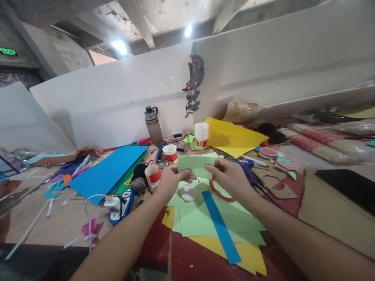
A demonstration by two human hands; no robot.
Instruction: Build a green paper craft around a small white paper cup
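Between both hands a light green piece of paper (195, 165) is held up above the work surface. My left hand (173, 180) pinches its left end, and my right hand (227, 175) pinches its right end. Below lie light green sheets (199, 222) with a blue paper strip (221, 228) slanting across them. A white round disc (188, 192) rests on the sheets under my left hand. The red ring (221, 194) lies beneath my right hand, which covers part of it. Yellow paper (246, 253) shows under the green sheets.
Paper cups (152, 175) stand left of my hands, and a cup stack (201, 134) stands behind them. A blue glue gun (248, 169) lies at right. The power strip (123, 207), blue sheet (109, 169) and bottle (153, 127) are at left. Yellow card (234, 136) lies behind.
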